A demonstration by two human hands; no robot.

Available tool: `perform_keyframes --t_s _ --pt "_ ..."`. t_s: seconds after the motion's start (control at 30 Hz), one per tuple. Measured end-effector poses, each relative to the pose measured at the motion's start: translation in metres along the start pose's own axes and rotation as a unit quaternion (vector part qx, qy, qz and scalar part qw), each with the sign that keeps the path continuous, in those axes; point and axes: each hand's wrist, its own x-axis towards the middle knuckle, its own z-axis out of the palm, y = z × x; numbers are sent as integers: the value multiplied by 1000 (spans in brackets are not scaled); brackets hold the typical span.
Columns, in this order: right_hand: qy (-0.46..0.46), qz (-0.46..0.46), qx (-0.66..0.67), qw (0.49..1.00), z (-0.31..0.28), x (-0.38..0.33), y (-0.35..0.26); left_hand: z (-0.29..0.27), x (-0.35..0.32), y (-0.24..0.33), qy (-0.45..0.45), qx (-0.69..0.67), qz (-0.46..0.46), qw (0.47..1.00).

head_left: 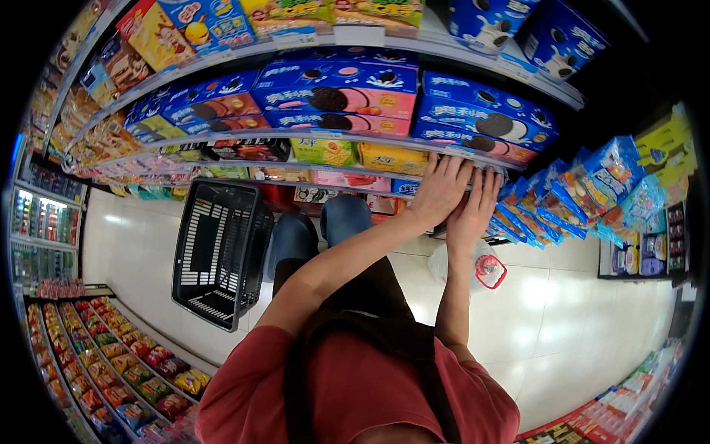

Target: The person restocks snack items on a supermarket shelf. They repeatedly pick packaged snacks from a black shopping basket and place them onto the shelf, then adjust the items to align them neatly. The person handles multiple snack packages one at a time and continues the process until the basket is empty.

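Both of my arms reach forward to the right end of a lower shelf, just below the shelf of blue cookie boxes (484,111). My left hand (441,191) lies over the shelf front beside a yellow biscuit box (393,158), its fingers stretched out side by side. Close against it on the right is my right hand (477,207), fingers also extended toward the shelf. The fingertips sit under the upper shelf's edge, and whatever they touch there is mostly hidden. No held item shows in either hand.
A black shopping basket (222,255) stands on the floor to my left, near my knees. Blue snack bags (584,189) hang right of my hands. Below them, a clear container with a red handle (489,271) rests on the floor. Snack racks (122,362) stand at lower left.
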Motion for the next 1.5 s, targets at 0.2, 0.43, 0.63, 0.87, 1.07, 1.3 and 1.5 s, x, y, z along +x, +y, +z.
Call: perform_keyframes --t_s 0.2,0.43,0.63,0.87,1.07,1.3,1.5 --pt "-1 -18 -15 1000 -1 -1 2 -2 -13 0 41 -32 44 998" --pt "-15 -35 -21 999 -18 -1 -3 -5 -28 4 58 -210 98 971" --pt "-37 -45 29 998 -41 -12 -43 -40 -53 1 107 -219 135 960" --pt "-167 -99 88 977 -39 -41 -94 -110 -124 -34 52 -213 56 974" --pt "-333 -79 281 896 11 -76 -163 -179 -215 -91 54 -175 -200 962" --pt "-441 -91 411 792 91 -90 -277 -255 -300 -157 165 -129 -404 891" --pt "-547 -14 517 658 176 -113 -373 -272 -366 -219 336 -391 -514 686"
